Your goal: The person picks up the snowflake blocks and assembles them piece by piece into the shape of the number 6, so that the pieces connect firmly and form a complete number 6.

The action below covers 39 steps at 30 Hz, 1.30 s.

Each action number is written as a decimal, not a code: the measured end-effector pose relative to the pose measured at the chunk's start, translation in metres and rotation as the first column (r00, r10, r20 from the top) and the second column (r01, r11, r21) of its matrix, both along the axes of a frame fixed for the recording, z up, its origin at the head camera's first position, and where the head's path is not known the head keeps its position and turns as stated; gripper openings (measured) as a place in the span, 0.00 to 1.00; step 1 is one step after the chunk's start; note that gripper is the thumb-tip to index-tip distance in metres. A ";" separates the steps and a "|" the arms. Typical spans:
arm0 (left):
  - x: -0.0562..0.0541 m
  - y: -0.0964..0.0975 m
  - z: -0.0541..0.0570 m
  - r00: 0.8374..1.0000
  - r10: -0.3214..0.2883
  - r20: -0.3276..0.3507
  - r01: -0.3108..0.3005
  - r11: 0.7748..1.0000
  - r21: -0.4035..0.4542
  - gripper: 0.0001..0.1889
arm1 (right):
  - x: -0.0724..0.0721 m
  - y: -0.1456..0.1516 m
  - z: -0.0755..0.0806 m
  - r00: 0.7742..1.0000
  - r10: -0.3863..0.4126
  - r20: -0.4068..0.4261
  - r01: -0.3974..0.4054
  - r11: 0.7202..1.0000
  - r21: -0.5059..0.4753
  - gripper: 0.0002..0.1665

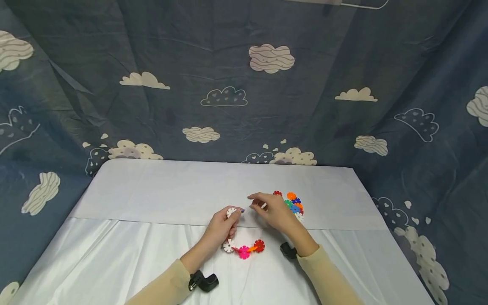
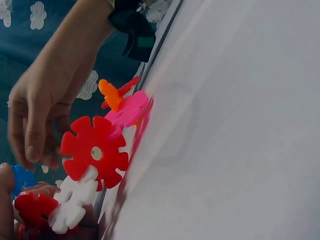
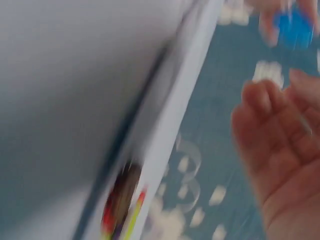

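My left hand (image 1: 223,225) grips one end of a chain of interlocking plastic snowflake discs. A white disc (image 1: 231,212) shows at its fingertips, and a blue disc (image 2: 22,177) sits beside its thumb. Below that hand the chain hangs in a curve, with a white disc (image 1: 228,246), a pink disc (image 1: 244,252) and a red disc (image 1: 259,245) in it. Just right of the blue disc is my right hand (image 1: 272,210), its fingers loosely bent with nothing visible between them. The left palm hides part of the chain.
A small pile of loose snowflake discs (image 1: 293,207) in several colours lies behind the right hand, partly covered by it. White cloth covers the table (image 1: 152,190). A dark curtain with clouds (image 1: 228,123) surrounds its back and sides.
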State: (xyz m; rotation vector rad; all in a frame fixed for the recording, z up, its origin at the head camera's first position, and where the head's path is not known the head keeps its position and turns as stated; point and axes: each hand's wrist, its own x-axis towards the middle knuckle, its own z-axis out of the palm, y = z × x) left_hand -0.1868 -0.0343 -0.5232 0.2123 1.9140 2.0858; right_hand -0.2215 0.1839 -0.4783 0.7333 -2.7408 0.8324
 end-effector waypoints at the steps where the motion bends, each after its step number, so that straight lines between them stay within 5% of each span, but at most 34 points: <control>1: 0.000 0.000 0.000 1.000 -0.008 0.005 0.008 1.000 0.002 0.20 | -0.006 0.008 0.000 0.997 -0.075 0.013 0.075 0.997 0.011 0.17; 5: 0.001 -0.002 -0.001 0.999 -0.050 0.013 0.050 0.999 -0.003 0.20 | -0.030 0.037 -0.007 0.927 -0.364 0.087 0.348 0.925 0.154 0.22; 8: 0.003 -0.002 0.000 0.995 -0.101 0.017 0.101 0.995 0.013 0.21 | -0.038 0.050 -0.015 0.888 -0.432 0.158 0.371 0.876 0.310 0.27; 12: 0.005 -0.002 0.000 0.990 -0.139 0.005 0.138 0.990 0.031 0.21 | -0.042 0.055 -0.019 0.885 -0.423 0.195 0.336 0.870 0.361 0.23; 17: 0.006 -0.002 -0.001 0.992 -0.126 -0.003 0.126 0.992 0.029 0.21 | -0.039 0.054 -0.018 0.871 -0.430 0.239 0.382 0.897 0.223 0.15; 19: 0.006 -0.003 -0.001 0.992 -0.127 -0.002 0.127 0.992 0.025 0.21 | -0.035 0.051 -0.016 0.875 -0.389 0.288 0.367 0.921 0.129 0.13; 22: 0.006 -0.003 -0.001 0.993 -0.118 0.001 0.118 0.993 0.025 0.21 | -0.026 0.044 -0.010 0.872 -0.216 0.439 0.275 0.958 -0.077 0.12; 27: 0.004 -0.003 -0.001 0.996 -0.092 -0.015 0.092 0.996 0.016 0.20 | -0.008 0.025 0.000 0.768 0.098 0.633 0.137 0.941 -0.311 0.18; 31: 0.002 -0.003 -0.002 0.995 -0.093 -0.035 0.093 0.996 -0.008 0.21 | -0.001 0.014 0.003 0.753 0.139 0.643 0.115 0.934 -0.337 0.17; 39: 0.001 -0.005 -0.003 0.994 -0.105 -0.034 0.103 0.994 -0.040 0.23 | 0.004 0.002 0.001 0.792 0.095 0.604 0.129 0.940 -0.316 0.12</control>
